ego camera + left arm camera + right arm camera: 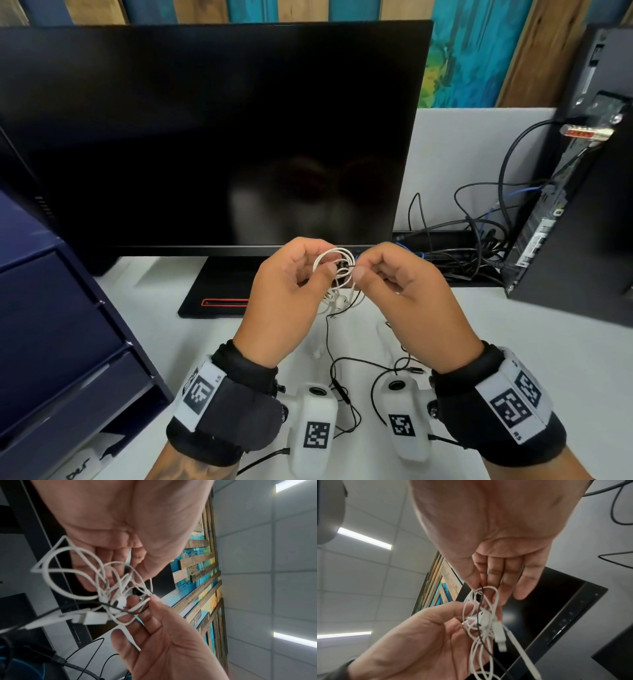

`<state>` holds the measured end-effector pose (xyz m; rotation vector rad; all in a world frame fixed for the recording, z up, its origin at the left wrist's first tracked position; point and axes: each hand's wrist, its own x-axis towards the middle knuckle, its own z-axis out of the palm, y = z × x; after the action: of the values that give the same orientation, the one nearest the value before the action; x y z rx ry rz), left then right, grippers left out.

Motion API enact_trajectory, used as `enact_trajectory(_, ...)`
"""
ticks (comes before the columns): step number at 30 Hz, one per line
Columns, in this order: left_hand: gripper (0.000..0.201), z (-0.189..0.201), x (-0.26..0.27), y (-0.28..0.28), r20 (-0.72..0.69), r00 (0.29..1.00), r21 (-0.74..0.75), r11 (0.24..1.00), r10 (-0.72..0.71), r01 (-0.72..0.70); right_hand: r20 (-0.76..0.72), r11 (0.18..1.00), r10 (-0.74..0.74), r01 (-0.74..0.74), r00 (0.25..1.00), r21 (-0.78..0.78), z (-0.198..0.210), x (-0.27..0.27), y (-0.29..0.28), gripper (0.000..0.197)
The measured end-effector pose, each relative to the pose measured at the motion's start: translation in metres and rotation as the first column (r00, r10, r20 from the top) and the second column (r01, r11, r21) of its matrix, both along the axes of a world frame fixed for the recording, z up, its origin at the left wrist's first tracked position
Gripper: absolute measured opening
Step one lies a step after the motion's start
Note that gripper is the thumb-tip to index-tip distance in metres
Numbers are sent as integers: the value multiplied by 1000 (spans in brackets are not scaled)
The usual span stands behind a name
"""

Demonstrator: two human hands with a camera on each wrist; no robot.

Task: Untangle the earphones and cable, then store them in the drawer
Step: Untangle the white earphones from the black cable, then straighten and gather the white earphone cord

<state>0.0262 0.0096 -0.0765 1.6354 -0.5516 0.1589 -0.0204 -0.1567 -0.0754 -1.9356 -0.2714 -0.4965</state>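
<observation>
From the head view, a white tangle of earphones and cable (337,274) is pinched between the left hand (291,291) and right hand (404,294). At the left wrist, a white plug (94,618) is seen dangling below the fingers. At the right wrist, a thin black cord (480,608) is seen pinched by the thumb and forefinger.
</observation>
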Motion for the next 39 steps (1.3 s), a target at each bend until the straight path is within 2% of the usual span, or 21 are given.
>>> enact_trajectory(3, 15, 2, -1, 1, -64, 997, 6, 999, -52, 52, 19, 1000, 8, -9, 1000, 17, 2, 0, 0, 9)
enact_trajectory(8, 16, 1, 1, 0, -145, 988, -165, 986, -57, 33, 12, 997, -65, 65, 998, -28, -1, 2, -3, 11)
enact_trajectory(13, 20, 5, 3, 6, -260, 956, -278, 959, -136, 60, -57, 994, -94, 91, 994, -60, -6, 4, -7, 16)
enact_trajectory(15, 25, 5, 5, 8, -280, 952, -286, 958, -119, 36, -42, 996, -91, 92, 995, 11, -4, 5, -8, 14)
enact_trajectory(17, 26, 5, 7, 10, -288, 955, -290, 957, -76, -11, -12, 981, -88, 89, 996, 174, -1, 5, -10, 12)
enact_trajectory(21, 27, 5, 10, 13, -297, 955, -315, 946, -16, -82, 29, 898, -128, 103, 991, 427, 7, 5, -12, 14)
enact_trajectory(24, 24, 6, 13, 18, -285, 958, -349, 928, 31, -134, 28, 869, -222, 185, 975, 459, 6, 7, -23, 17)
enact_trajectory(27, 27, 10, 14, 22, -322, 946, -409, 895, 44, -181, 89, 908, -338, 300, 937, 293, 4, 10, -32, 14)
enact_trajectory(29, 27, 13, 14, 23, -331, 943, -433, 883, 29, -179, 99, 934, -334, 315, 938, 169, 0, 10, -34, 12)
enact_trajectory(32, 29, 13, 13, 22, -315, 949, -409, 899, 24, -159, -36, 957, -284, 280, 958, -76, -10, 13, -36, 15)
enact_trajectory(34, 28, 13, 12, 22, -312, 950, -410, 898, 29, -163, -121, 909, -347, 301, 930, -288, -20, 16, -40, 15)
enact_trajectory(36, 28, 15, 12, 24, -316, 947, -440, 875, 60, -202, -152, 816, -435, 317, 888, -483, -26, 18, -44, 14)
enact_trajectory(39, 27, 19, 15, 31, -312, 945, -497, 830, 102, -253, -182, 725, -514, 312, 838, -614, -30, 19, -52, 15)
